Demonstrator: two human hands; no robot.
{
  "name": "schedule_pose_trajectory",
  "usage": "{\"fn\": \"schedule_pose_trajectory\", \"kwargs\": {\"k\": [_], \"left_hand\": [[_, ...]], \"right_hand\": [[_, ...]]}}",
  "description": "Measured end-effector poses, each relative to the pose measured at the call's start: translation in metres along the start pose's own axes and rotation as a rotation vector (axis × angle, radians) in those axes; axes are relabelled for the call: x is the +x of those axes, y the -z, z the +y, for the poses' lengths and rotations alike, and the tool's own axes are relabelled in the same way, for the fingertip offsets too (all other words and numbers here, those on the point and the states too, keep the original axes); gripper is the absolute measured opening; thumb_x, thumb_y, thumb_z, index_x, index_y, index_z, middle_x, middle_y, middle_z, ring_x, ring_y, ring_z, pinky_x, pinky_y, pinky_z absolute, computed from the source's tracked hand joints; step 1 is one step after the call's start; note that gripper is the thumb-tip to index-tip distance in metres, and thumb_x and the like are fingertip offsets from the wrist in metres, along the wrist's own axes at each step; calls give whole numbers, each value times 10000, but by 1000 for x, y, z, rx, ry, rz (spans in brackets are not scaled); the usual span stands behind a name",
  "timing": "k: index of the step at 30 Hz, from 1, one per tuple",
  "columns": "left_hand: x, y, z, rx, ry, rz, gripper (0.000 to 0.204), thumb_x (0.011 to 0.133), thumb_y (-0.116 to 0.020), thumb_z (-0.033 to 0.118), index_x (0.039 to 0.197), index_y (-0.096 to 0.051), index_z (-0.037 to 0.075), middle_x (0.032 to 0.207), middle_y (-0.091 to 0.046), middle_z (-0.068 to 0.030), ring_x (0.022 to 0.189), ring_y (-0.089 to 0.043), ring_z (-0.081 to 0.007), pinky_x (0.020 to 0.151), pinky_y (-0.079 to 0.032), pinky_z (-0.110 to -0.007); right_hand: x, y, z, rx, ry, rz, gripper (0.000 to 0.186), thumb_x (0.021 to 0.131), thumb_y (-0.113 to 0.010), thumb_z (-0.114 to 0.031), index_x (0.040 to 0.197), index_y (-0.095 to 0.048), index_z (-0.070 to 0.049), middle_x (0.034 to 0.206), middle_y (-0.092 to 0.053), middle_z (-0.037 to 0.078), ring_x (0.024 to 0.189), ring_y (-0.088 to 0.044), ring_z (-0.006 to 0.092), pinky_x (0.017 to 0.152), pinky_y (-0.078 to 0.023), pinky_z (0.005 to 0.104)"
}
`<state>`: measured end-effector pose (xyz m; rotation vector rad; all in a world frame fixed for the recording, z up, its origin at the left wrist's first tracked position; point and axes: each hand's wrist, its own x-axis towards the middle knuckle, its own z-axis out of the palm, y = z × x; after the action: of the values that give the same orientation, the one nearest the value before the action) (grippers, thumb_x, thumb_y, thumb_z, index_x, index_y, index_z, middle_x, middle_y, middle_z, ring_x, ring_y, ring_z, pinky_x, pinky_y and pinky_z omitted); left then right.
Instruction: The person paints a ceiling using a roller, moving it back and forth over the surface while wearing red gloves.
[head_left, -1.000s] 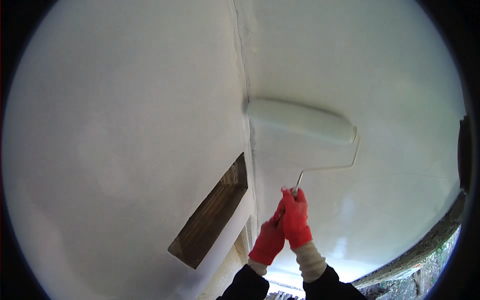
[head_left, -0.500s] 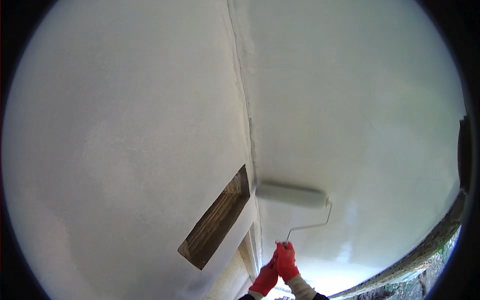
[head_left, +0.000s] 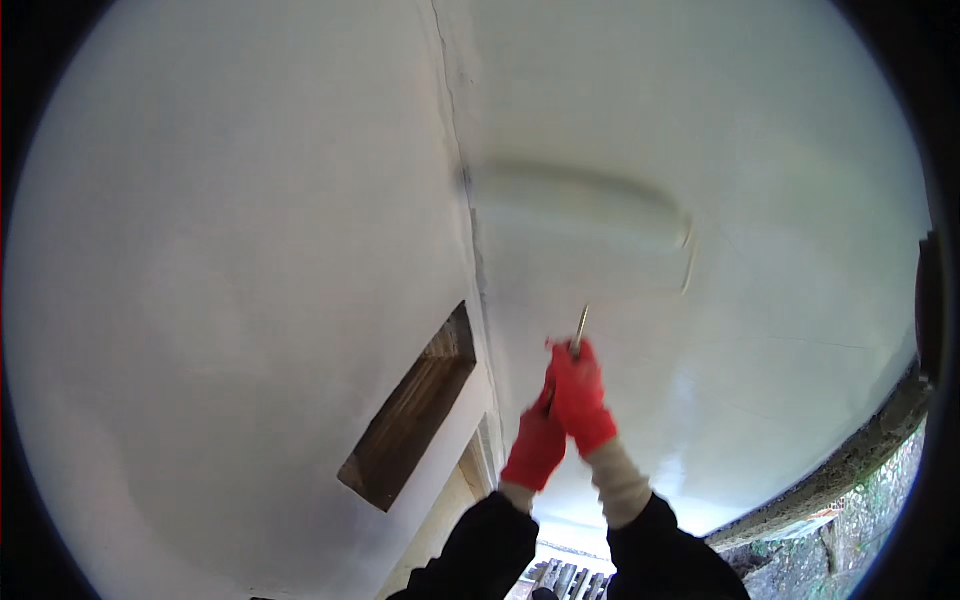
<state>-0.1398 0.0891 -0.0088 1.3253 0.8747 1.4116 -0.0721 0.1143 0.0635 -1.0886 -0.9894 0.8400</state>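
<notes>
Both my hands, in red gloves with pale cuffs, are wrapped round the handle of a paint roller. My right hand grips higher up, close to the metal rod. Just below and to its left, my left hand is closed on the same handle, which the gloves hide. The white roller sleeve, blurred by motion, lies across the pale surface on the right. Its left end is at the cracked corner seam, and its thin wire frame shows only in part.
Left of the seam is a whitish wall with a dark slanted rectangular opening. A rough edge bounds the pale surface at the lower right, with stony ground beyond. Slatted pieces show at the bottom.
The roller has moved up along the pale surface, away from me. Both hands rose with it, and more of my dark sleeves now shows. The view has shifted slightly.
</notes>
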Motion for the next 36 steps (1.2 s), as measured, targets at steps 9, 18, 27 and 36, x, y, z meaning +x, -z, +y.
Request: {"fn": "schedule_pose_trajectory", "kwargs": {"k": [9,18,27,36], "left_hand": [[-207,53,-222,192,692,-8,401,932,-557,214,1285,-510,29,1191,-621,-89,1089,-578,-173,881,-468,-299],[-291,76,-409,386,911,-142,363,957,-496,315,1213,-561,65,1135,-641,-93,1050,-588,-189,884,-456,-314],[-279,77,-355,442,740,-155,446,953,-421,404,1238,-556,89,1127,-628,-205,1079,-579,-366,866,-470,-411],[-183,85,-223,269,486,28,423,974,-468,303,1318,-487,59,1148,-626,-144,1047,-589,-182,846,-472,-320]], "right_hand": [[-173,63,309,-31,-634,120,189,906,-599,-240,873,-515,-74,552,-501,26,438,-477,135,403,-398,313],[-221,103,468,-6,-1046,225,200,925,-556,-259,920,-465,-81,555,-453,24,424,-457,175,370,-395,360],[-229,100,450,25,-1045,243,191,910,-580,-243,907,-491,-74,568,-459,17,433,-446,151,386,-386,338],[-165,24,291,182,-660,193,187,881,-628,-175,804,-494,-71,533,-468,14,425,-439,124,390,-365,298]]}}
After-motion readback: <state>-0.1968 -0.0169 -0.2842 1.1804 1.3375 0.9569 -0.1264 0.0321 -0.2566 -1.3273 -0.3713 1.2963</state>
